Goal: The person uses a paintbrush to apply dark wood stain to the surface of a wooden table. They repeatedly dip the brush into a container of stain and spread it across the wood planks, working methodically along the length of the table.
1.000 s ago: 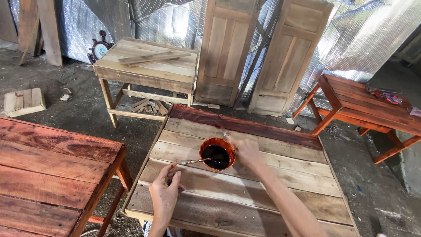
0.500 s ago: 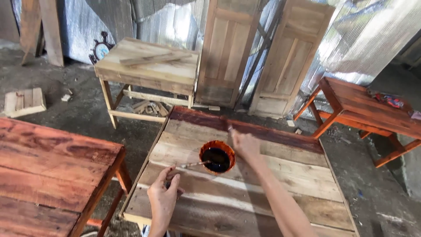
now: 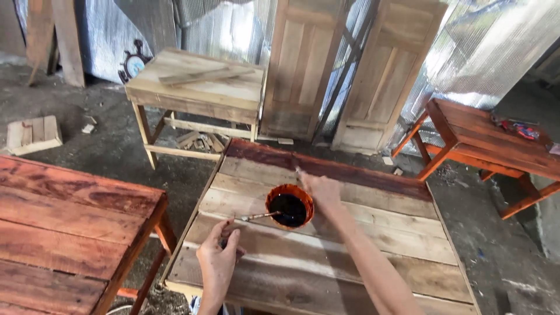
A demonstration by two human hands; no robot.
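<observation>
Under both hands, plank surface (image 3: pixel 373 251), far strip stained dark red. Between the hands, orange bowl (image 3: pixel 290 206) of dark stain. Right hand (image 3: pixel 319 189) clenched on brush (image 3: pixel 296 169) just beyond bowl. Left hand (image 3: pixel 219 256) pinching thin stick (image 3: pixel 259 216) reaching into bowl.

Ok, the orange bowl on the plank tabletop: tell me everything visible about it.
The orange bowl is small, round and open, with dark liquid inside. It sits upright on the bare plank tabletop, just short of the dark-stained far board. A thin brush rests on its rim, tip in the liquid. The right hand is at its far edge.
</observation>
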